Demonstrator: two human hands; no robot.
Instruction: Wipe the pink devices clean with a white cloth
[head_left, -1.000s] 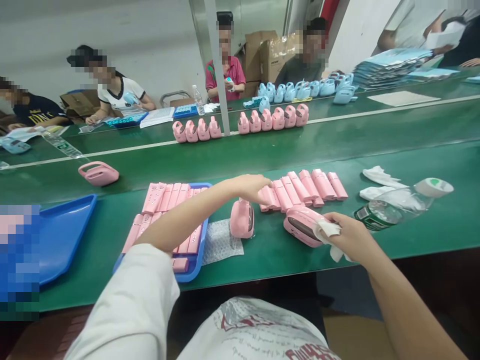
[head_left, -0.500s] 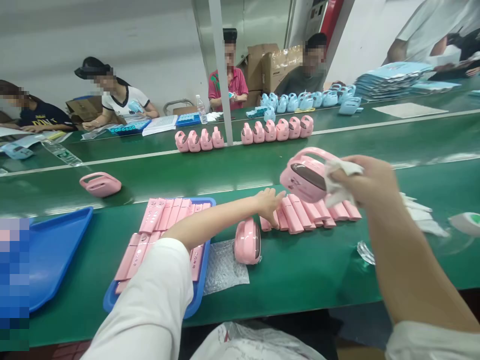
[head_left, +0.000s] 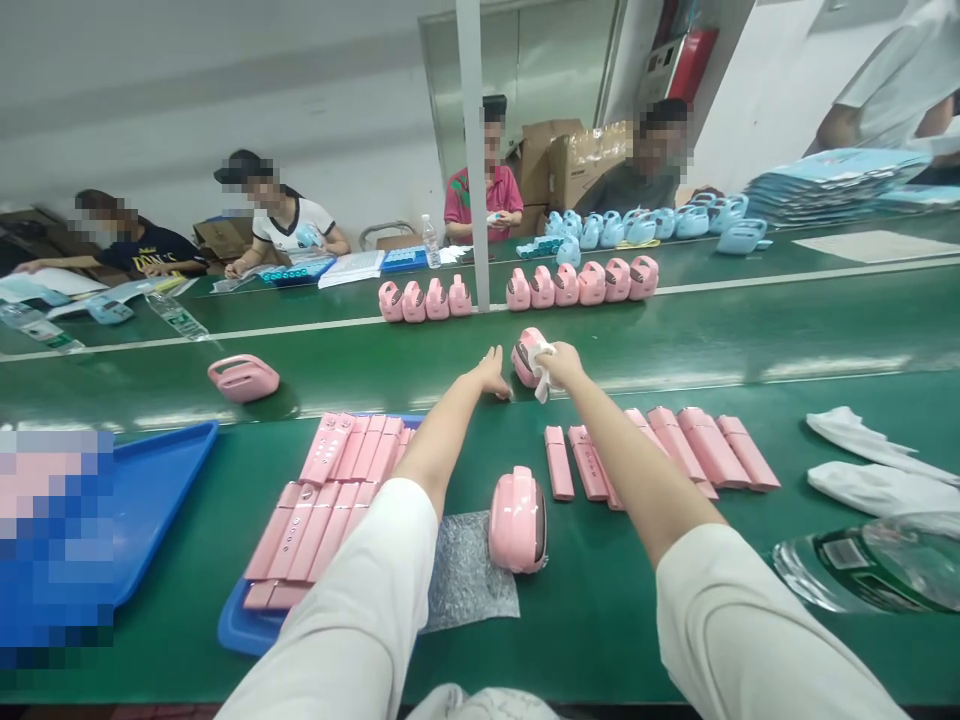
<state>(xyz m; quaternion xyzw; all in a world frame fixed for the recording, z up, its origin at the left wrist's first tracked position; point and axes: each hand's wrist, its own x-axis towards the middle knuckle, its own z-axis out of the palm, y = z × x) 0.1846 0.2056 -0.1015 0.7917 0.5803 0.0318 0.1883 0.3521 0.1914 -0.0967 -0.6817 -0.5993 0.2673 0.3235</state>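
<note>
Far out over the table's sunken middle strip, my right hand [head_left: 562,366] grips a pink handled device [head_left: 525,350] with a dark front panel. A crumpled white cloth [head_left: 540,372] is pinched in the same hand against it. Just left of the device, my left hand [head_left: 493,374] is open, fingers apart, holding nothing. Nearer me, another pink handled device [head_left: 516,520] stands upright on a bubble-wrap sheet [head_left: 472,585]. Several flat pink casing pieces [head_left: 694,445] lie in a row beneath my right forearm.
A blue tray [head_left: 238,625] heaped with pink pieces is at left, beside another blue tray [head_left: 161,490]. Pink devices [head_left: 592,284] line the far ledge by a white post [head_left: 472,150]. White cloths [head_left: 862,485] and a plastic bottle [head_left: 870,565] lie right. Co-workers sit opposite.
My right hand has carried the pink device and cloth forward and left, down to the middle strip. My left hand has left the row of pink pieces and reached forward beside the device.
</note>
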